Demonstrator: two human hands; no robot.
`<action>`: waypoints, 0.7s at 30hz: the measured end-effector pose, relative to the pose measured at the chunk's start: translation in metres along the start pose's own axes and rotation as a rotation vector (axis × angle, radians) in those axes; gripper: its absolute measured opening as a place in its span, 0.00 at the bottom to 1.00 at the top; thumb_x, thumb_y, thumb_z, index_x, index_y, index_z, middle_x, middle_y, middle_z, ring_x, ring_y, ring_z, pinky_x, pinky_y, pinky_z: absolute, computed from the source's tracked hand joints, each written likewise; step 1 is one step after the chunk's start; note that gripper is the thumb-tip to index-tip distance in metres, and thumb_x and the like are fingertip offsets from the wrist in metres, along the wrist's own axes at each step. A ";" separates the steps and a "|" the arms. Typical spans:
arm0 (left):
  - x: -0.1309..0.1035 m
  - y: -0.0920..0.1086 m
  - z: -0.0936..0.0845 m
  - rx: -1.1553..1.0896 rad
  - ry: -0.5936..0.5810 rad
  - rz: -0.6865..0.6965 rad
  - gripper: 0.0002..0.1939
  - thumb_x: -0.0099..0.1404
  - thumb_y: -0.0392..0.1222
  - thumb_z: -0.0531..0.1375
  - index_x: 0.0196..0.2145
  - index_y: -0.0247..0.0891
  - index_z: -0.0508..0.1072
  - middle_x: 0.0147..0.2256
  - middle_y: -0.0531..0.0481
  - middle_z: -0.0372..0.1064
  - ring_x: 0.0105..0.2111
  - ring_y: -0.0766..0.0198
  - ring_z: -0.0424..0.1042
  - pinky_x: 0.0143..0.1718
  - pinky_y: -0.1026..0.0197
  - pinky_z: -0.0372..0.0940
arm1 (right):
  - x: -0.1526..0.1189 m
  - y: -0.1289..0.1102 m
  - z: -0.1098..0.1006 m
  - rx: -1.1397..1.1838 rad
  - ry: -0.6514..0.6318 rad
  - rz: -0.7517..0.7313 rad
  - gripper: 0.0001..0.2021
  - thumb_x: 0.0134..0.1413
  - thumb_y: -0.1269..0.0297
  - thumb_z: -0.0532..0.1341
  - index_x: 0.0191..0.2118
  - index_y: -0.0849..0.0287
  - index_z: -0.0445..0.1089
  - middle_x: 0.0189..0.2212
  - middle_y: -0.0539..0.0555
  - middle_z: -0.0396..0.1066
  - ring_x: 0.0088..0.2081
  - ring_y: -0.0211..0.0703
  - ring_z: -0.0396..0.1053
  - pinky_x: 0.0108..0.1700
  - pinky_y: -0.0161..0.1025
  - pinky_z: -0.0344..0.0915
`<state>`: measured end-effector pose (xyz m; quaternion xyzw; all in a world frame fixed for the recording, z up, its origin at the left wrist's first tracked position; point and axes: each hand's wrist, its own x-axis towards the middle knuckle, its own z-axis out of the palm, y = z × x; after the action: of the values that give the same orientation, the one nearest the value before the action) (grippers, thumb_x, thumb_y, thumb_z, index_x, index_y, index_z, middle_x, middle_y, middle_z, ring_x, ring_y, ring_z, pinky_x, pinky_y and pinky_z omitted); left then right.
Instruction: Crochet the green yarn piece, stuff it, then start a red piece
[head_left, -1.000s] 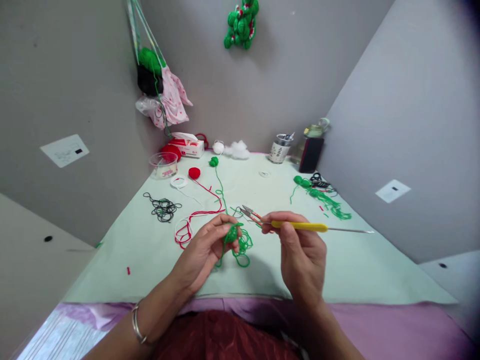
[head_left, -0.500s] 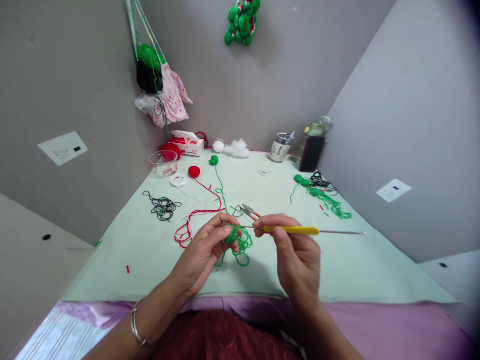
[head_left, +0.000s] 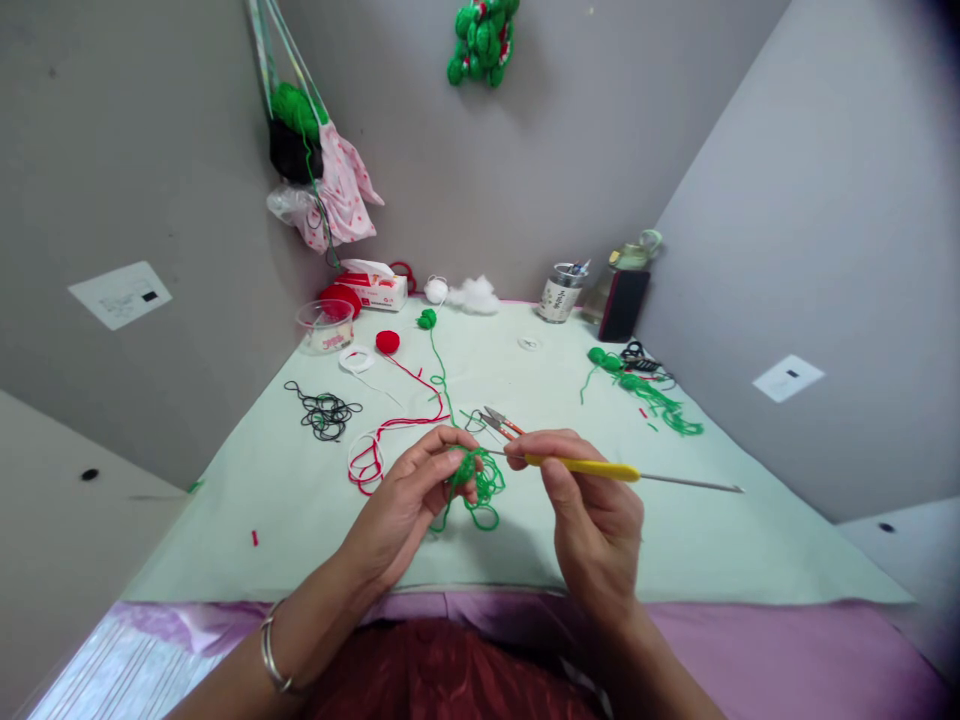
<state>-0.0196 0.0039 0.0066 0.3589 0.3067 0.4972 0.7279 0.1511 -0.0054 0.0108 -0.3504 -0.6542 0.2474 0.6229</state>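
My left hand [head_left: 409, 490] pinches a small green crocheted piece [head_left: 465, 467] between thumb and fingers. My right hand [head_left: 592, 510] is closed round the yellow handle of a crochet hook [head_left: 585, 467]; its thin left end reaches the green piece, and the exact contact is too small to tell. The long metal shaft sticks out to the right. Loose green yarn [head_left: 487, 490] lies in loops beside and below my left fingers. One green strand runs from there back to a small green ball [head_left: 427, 319]. Small scissors [head_left: 501, 422] with orange handles rest just behind my right fingertips.
Black yarn [head_left: 324, 412], red yarn [head_left: 409, 422] and a red ball [head_left: 388, 342] lie on the left of the table. Behind are a clear tub [head_left: 325, 328], tissue box [head_left: 375, 290], pen tin [head_left: 560, 293] and phone [head_left: 625, 306]. Green pieces [head_left: 637, 385] lie right.
The crochet hook has tilted, its right end now lower, and my right hand has turned slightly with it. My left hand holds the green piece in nearly the same place.
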 end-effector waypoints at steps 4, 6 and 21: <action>-0.001 0.000 0.001 -0.003 -0.001 -0.014 0.07 0.67 0.42 0.63 0.41 0.37 0.75 0.34 0.51 0.69 0.32 0.68 0.68 0.39 0.65 0.62 | 0.001 0.000 0.001 0.014 -0.011 -0.024 0.11 0.68 0.72 0.57 0.45 0.52 0.76 0.38 0.49 0.77 0.40 0.40 0.73 0.50 0.45 0.67; -0.001 0.001 0.002 -0.001 -0.006 -0.021 0.07 0.67 0.42 0.63 0.41 0.36 0.75 0.33 0.51 0.69 0.32 0.68 0.68 0.38 0.65 0.62 | 0.001 0.000 0.001 0.014 -0.021 -0.020 0.11 0.68 0.72 0.57 0.45 0.52 0.76 0.39 0.49 0.77 0.40 0.40 0.73 0.52 0.46 0.67; -0.002 -0.002 0.005 -0.072 -0.016 0.014 0.12 0.62 0.38 0.68 0.44 0.38 0.76 0.36 0.50 0.73 0.33 0.67 0.70 0.38 0.64 0.65 | 0.001 0.009 0.008 0.031 -0.146 -0.042 0.12 0.65 0.72 0.60 0.45 0.49 0.78 0.40 0.53 0.78 0.46 0.45 0.74 0.50 0.48 0.70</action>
<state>-0.0147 0.0007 0.0079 0.3385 0.2802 0.5100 0.7395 0.1441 0.0015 0.0036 -0.3080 -0.7011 0.2694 0.5840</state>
